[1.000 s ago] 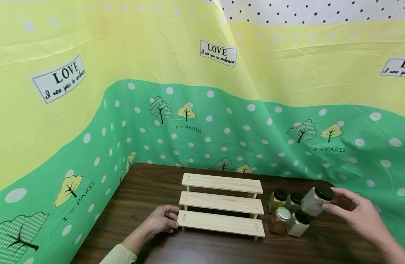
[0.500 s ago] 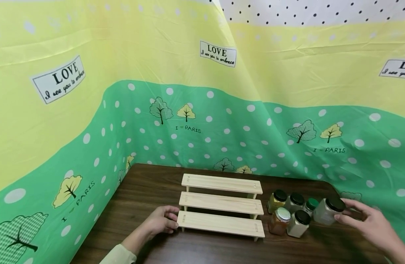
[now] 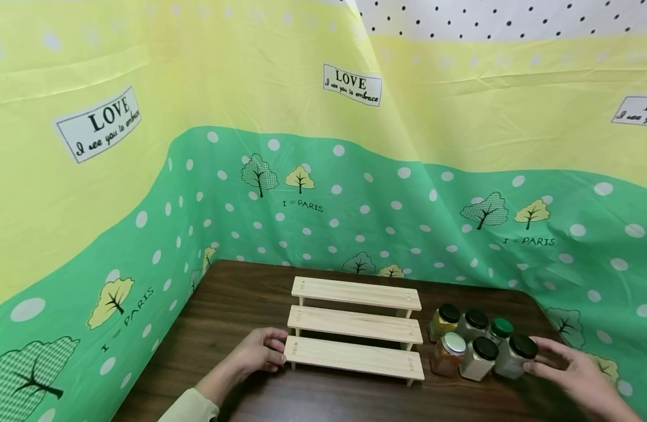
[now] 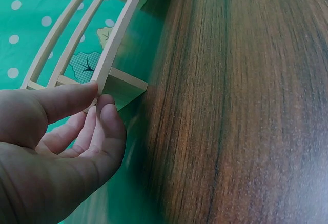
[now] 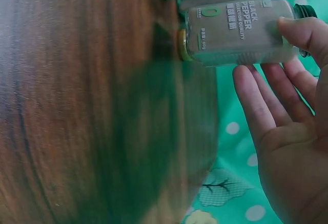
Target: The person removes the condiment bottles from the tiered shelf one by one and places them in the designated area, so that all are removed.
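At the right of the head view, my right hand (image 3: 576, 375) is at a square glass black pepper jar (image 3: 512, 358) with a black lid. The right wrist view shows its "BLACK PEPPER" label, my thumb against the glass near the neck and the fingers along its side. The jar (image 5: 230, 32) stands upright at the right end of the front row of jars. My left hand (image 3: 260, 351) pinches the left end of the lowest step of a three-tier wooden rack (image 3: 355, 356). In the left wrist view, thumb and fingertips meet at the plank's end (image 4: 105, 75).
Beside the rack stand a silver-lidded jar of reddish spice (image 3: 448, 354), a black-lidded jar of pale powder (image 3: 479, 358), a yellow-filled jar (image 3: 443, 322), another black-lidded jar (image 3: 472, 324) and a green-lidded one (image 3: 499, 331). Patterned cloth (image 3: 281, 234) hangs behind the dark wooden table (image 3: 239, 293).
My right hand has brought the black pepper jar down to the table, at the right end of the front row. The green-lidded jar has come into sight. My left hand stays on the rack.
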Available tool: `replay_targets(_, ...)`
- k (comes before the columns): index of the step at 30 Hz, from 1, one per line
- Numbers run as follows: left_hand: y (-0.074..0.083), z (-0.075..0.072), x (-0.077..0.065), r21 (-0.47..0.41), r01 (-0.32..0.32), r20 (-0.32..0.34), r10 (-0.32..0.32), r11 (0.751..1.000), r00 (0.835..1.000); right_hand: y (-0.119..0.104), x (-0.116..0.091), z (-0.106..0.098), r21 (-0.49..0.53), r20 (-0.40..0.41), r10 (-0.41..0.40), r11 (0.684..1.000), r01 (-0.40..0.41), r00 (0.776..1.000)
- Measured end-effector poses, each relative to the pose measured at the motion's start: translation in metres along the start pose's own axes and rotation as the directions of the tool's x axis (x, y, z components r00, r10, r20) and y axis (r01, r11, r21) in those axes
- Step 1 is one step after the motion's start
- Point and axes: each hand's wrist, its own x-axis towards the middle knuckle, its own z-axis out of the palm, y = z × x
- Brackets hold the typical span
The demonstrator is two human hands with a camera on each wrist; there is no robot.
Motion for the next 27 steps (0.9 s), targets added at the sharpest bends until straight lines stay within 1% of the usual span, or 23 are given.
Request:
replay_targets(3,0.0,0.001,0.0,0.003,0.003,-0.003,-0.003,1.0,1.0,0.007,0.003,0.001,0.035,0.052,0.014,0.999,-0.016,0.999)
replay_targets(5,0.0,0.001,0.0,0.004,0.004,-0.003,-0.004,1.0,1.0,0.01,0.004,0.002,0.024,0.072,0.02,0.999,-0.022,0.997)
replay_targets(11,0.0,0.002,0.001,0.008,0.001,0.0,-0.001,1.0,1.0,0.01,0.004,0.007,-0.038,0.083,0.055,0.998,-0.052,0.995)
replay_targets(15,0.0,0.003,0.001,0.009,0.001,0.004,-0.002,1.0,1.0,0.011,0.002,0.007,-0.036,0.092,0.068,0.997,-0.065,0.993)
replay_targets(17,0.0,0.003,0.001,0.009,0.002,0.006,-0.002,1.0,1.0,0.013,0.002,0.006,-0.019,0.098,0.07,0.997,-0.069,0.993)
replay_targets(24,-0.001,0.004,0.002,0.006,-0.011,0.007,0.011,1.0,1.0,0.021,-0.001,0.004,0.14,0.169,0.016,0.989,-0.04,0.985)
replay_targets(27,-0.002,0.002,0.002,0.016,-0.028,0.007,0.028,0.999,1.0,0.019,-0.002,0.005,0.136,0.176,0.018,0.99,-0.043,0.984)
